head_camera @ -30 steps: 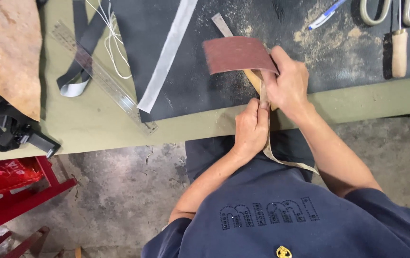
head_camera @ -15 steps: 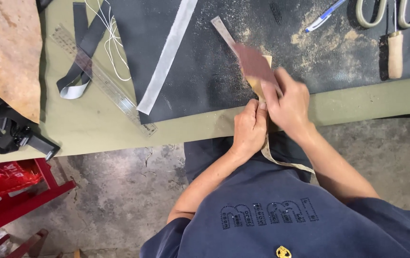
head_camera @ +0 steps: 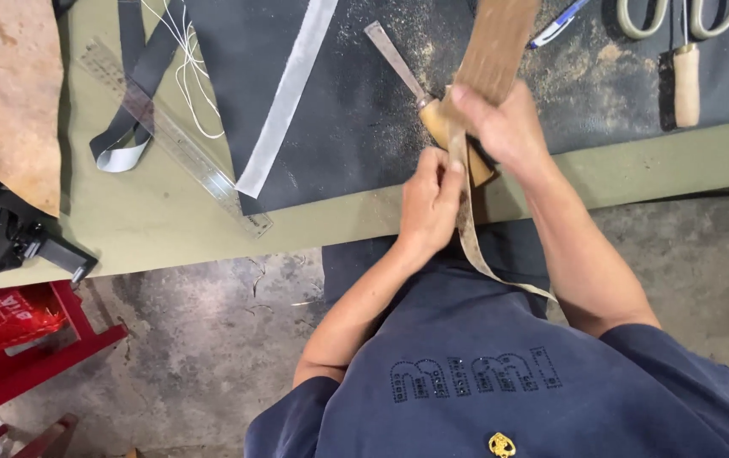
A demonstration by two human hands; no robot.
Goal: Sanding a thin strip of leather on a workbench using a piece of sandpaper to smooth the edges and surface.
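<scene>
Your right hand (head_camera: 500, 127) is gripping a piece of brown sandpaper (head_camera: 496, 47), fingers folded tight around its lower end, and the sheet is standing up from your fist toward the top of the view, its face looking dull reddish-brown and slightly streaked. Your left hand (head_camera: 431, 199) is pinching closed on a thin tan leather strap (head_camera: 466, 225), holding it just below your right fist at the near edge of the workbench (head_camera: 169, 212). The strap is looking pale, narrow and limp; it is running from between your two hands down over the bench edge and curling off across your lap. Between the hands a light wooden block or handle (head_camera: 434, 119) is showing, though your fingers are covering most of it, so you cannot tell from here exactly what it is. A flat metal blade (head_camera: 394, 58) is sticking out from it, lying across the dark mat (head_camera: 364, 127), which is looking dusted with fine tan grit. Well to your left, a clear plastic ruler (head_camera: 173, 136) is lying slantwise beside a pale grey strip (head_camera: 288, 93) and a loop of dark webbing (head_camera: 127, 127). At the far right, a wooden-handled tool (head_camera: 687, 80) is resting below a pair of scissors (head_camera: 678, 13), with a blue pen (head_camera: 555, 24) near them.
</scene>
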